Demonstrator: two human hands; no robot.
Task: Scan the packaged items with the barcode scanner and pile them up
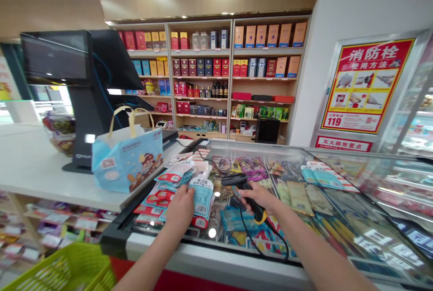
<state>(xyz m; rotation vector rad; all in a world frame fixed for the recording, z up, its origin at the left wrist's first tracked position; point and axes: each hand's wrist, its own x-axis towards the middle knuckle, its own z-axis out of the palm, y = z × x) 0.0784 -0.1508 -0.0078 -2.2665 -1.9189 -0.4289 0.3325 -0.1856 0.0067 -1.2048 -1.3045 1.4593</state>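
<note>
My right hand (259, 198) is wrapped round the handle of a black and yellow barcode scanner (235, 179), its head pointing left over the glass lid. From the scanner a black cable loops down onto the glass. My left hand (181, 205) is closed on the edge of a light blue and white snack packet (203, 194); the fingertips are partly hidden. Under and beside that hand lies a pile of red, white and blue snack packets (158, 198) on the left end of the glass. More blue packets (323, 176) rest further right on the lid.
The glass-topped freezer (287, 146) holds colourful ice-cream packs. At left, a blue paper bag (130, 160) and a dark checkout terminal (81, 101) stand on the white counter (40, 164). A green basket (67, 268) is at lower left. Shelves (203, 52) with boxes stand behind.
</note>
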